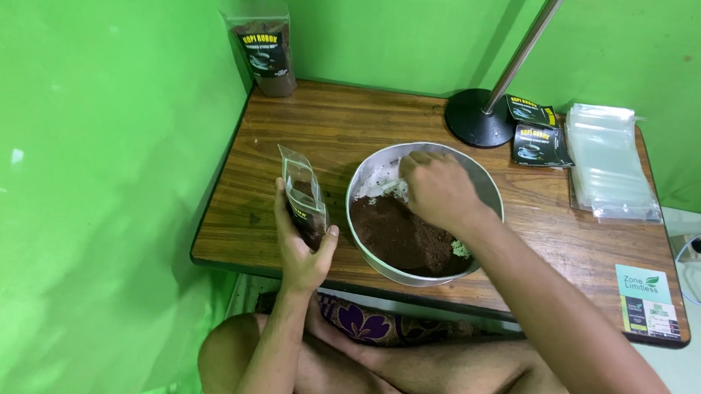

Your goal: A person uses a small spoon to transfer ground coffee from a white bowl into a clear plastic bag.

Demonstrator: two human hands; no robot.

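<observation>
My left hand holds a small clear pouch upright at the table's front left; the pouch is open at the top and has dark brown powder in its lower part. My right hand reaches into a round metal bowl and grips a pale scoop, mostly hidden under the fingers. Dark brown powder fills the near half of the bowl. The pouch is just left of the bowl's rim.
A low wooden table stands in a green-walled corner. A filled pouch leans at the back left. A black round stand base, two dark labels, a stack of clear bags and a card lie to the right.
</observation>
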